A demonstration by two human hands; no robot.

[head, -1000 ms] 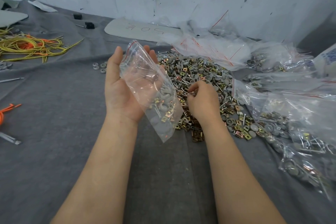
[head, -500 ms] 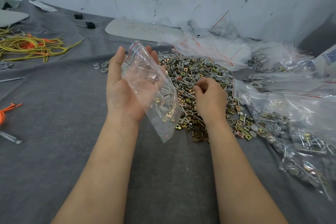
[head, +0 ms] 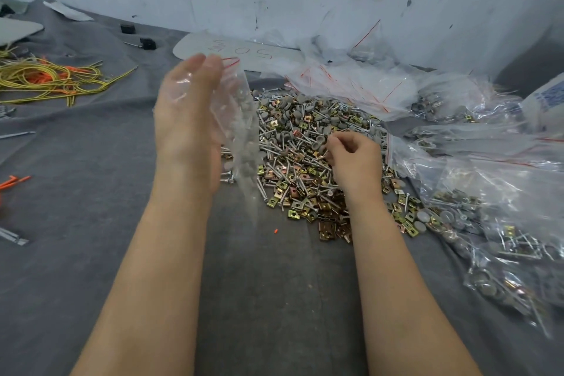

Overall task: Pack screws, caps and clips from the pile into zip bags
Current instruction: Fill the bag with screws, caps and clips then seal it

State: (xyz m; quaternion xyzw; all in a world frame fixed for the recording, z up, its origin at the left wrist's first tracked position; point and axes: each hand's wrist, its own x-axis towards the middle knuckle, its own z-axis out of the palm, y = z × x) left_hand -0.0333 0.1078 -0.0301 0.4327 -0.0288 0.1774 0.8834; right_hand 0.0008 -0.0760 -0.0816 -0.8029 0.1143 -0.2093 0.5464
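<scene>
The worktop is covered with grey cloth, and the pile of screws, grey caps and brass-coloured clips lies past its middle, towards the far edge. The left hand is raised over the near-left side of the pile, fingers pointing up. It holds the zip bag upright against its palm, with plastic lapping over the fingers. Both are blurred, so the exact grip is unclear. The bag's red-lined mouth is at the top, and grey caps and a few screws show through its lower half. The right hand rests on the pile with its fingers curled in and its fingertips down among the pieces. What they pinch, if anything, is too small to tell. Filled bags are heaped along the right edge, touching the pile. Slack clear bags lie behind it at the far edge, beside a pale board with red writing. A tangle of yellow and orange wires sits near the left edge, well apart from the hands.
</scene>
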